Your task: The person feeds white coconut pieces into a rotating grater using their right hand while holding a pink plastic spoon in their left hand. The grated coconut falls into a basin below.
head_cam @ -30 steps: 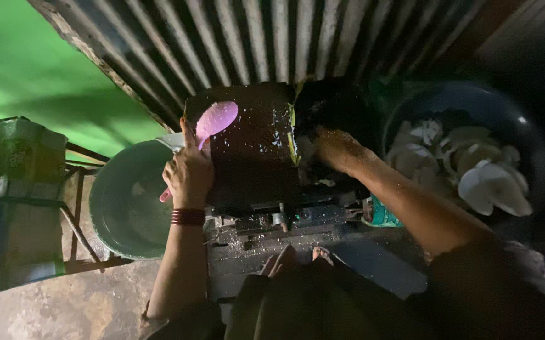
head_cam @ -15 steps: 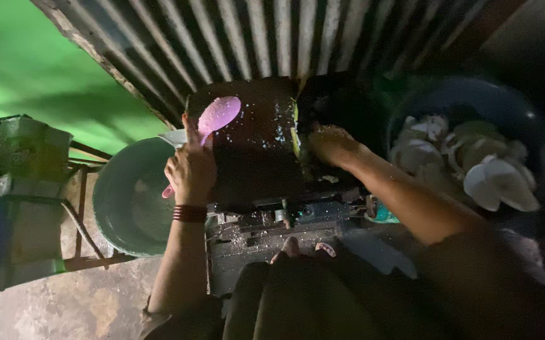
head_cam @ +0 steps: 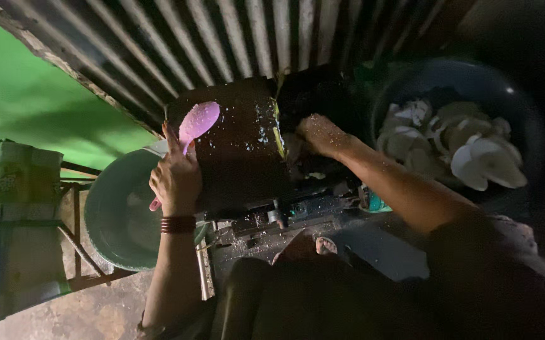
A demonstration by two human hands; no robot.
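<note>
Pink plastic, a long-handled paddle spoon (head_cam: 195,124), is standing out in the gloom as a seated person is working at a dark, hooded grating machine (head_cam: 238,148) set against a corrugated metal wall (head_cam: 235,38). The left hand (head_cam: 175,179), a dark red band at its wrist, is gripping the spoon's handle with the fingers wrapped around it, the blade pointing up beside the machine's hood and just above a round pale-green plastic basin (head_cam: 118,211) standing at the machine's left side. The right hand (head_cam: 320,133), flecked with white shavings, is pressing in at the machine's right side; its fingers are curled inward, but whether they are holding anything cannot be told, since the spot is in deep shadow. White flecks are scattered over the hood and the metal base (head_cam: 272,217) below it, suggesting grating is well under way. To the right, a large dark blue tub (head_cam: 530,138) is holding a heap of white, curved shell-like pieces (head_cam: 455,145), so a good supply appears to be waiting or already spent; which of the two the pictures are not showing. The green basin's contents are hard to make out, so how much has been collected is remaining unclear. A person's toes (head_cam: 326,245) are showing by the base
</note>
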